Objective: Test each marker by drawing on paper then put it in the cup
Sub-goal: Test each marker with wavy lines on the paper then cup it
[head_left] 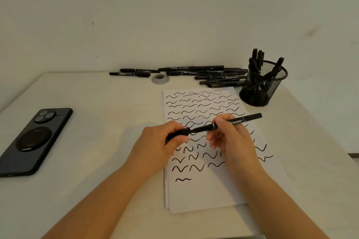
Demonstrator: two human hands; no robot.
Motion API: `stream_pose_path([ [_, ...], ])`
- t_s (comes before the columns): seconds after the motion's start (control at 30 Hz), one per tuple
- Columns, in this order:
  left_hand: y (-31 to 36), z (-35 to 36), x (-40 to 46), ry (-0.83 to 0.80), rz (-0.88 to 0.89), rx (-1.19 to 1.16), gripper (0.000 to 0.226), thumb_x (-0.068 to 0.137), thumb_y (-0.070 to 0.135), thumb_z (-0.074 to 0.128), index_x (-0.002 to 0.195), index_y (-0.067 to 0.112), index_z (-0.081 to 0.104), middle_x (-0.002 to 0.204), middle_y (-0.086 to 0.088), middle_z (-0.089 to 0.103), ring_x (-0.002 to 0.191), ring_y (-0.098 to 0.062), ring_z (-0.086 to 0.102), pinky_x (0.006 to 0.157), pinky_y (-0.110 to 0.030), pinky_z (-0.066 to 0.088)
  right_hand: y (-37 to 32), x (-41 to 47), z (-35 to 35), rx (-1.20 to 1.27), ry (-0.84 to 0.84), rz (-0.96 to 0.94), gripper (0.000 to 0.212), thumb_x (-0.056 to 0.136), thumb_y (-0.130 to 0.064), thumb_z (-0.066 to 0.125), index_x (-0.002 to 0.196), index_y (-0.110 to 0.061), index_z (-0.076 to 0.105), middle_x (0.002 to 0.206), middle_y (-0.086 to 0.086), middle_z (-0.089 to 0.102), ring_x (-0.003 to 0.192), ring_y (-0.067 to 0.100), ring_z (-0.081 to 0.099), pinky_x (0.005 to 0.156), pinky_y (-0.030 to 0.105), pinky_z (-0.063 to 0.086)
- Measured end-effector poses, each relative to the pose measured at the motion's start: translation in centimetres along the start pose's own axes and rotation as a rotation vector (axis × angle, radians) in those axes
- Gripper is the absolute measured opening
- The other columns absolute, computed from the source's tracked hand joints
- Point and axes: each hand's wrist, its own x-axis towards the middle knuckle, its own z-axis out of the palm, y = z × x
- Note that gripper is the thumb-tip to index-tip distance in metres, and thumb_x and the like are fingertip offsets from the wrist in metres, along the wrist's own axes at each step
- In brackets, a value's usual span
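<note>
Matte table [97, 103]; hands grip cylindrical marker [202, 128].

a pale worktop [101, 101] runs back to a plain wall. on it lie a stack of white paper [206, 192] covered in black squiggles, a black mesh cup [262, 87] holding markers at the far right, a row of loose black markers [194, 72] along the back edge, a small round grey disc [160, 79] beside them, and a dark phone [36, 139] face down at the left.
</note>
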Motion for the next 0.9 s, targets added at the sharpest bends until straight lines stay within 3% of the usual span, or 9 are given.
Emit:
stream_pose_path([
  [0.23, 0.5, 0.1, -0.3, -0.011, 0.053, 0.008, 0.009, 0.083, 0.038, 0.057, 0.078, 0.045, 0.056, 0.062, 0.011, 0.061, 0.052, -0.003, 0.049, 0.049, -0.012, 0.037, 0.0, -0.6, 0.5, -0.117, -0.148, -0.024, 0.017, 0.092, -0.013, 0.049, 0.076, -0.013, 0.055, 0.058, 0.004, 0.065, 0.053, 0.015, 0.056, 0.052, 0.023, 0.048],
  [0.4, 1.1, 0.4, -0.7, 0.073, 0.076, -0.142, 0.025, 0.087, 0.043, 0.043, 0.067, 0.033, 0.056, 0.046, 0.014, 0.045, 0.043, -0.004, 0.037, 0.044, -0.011, 0.027, 0.0, -1.3, 0.9, -0.109, -0.236, -0.125, 0.014, 0.086, -0.009, 0.057, 0.074, -0.015, 0.062, 0.057, 0.001, 0.062, 0.053, 0.010, 0.054, 0.053, 0.019, 0.046],
  [0.53, 1.5, 0.6, -0.9, 0.130, 0.037, -0.213, 0.035, 0.087, 0.043, 0.035, 0.059, 0.030, 0.052, 0.045, 0.011, 0.038, 0.043, -0.006, 0.034, 0.044, -0.013, 0.026, 0.3, -1.6, 1.0, -0.100, -0.288, -0.193, 0.005, 0.081, -0.013, 0.063, 0.076, -0.011, 0.062, 0.057, 0.001, 0.060, 0.055, 0.011, 0.054, 0.053, 0.019, 0.045],
  [0.7, 1.8, 0.9, -1.1, 0.097, 0.019, -0.214, 0.037, 0.086, 0.042, 0.033, 0.055, 0.030, 0.048, 0.047, 0.014, 0.045, 0.046, -0.004, 0.037, 0.047, -0.012, 0.029, 0.5, -1.7, 0.9, -0.075, -0.311, -0.198, 0.007, 0.076, -0.011, 0.058, 0.077, -0.004, 0.057, 0.054, 0.001, 0.056, 0.052, 0.013, 0.052, 0.051, 0.021, 0.045],
  [0.9, 1.2, 0.8, -0.9, 0.001, -0.046, -0.276, 0.039, 0.083, 0.047, 0.034, 0.052, 0.030, 0.051, 0.044, 0.010, 0.037, 0.042, -0.005, 0.032, 0.045, -0.015, 0.025, 0.4, -1.8, 1.0, -0.111, -0.342, -0.235, 0.003, 0.075, -0.009, 0.057, 0.077, -0.007, 0.056, 0.056, -0.005, 0.055, 0.051, 0.011, 0.051, 0.052, 0.020, 0.045],
])
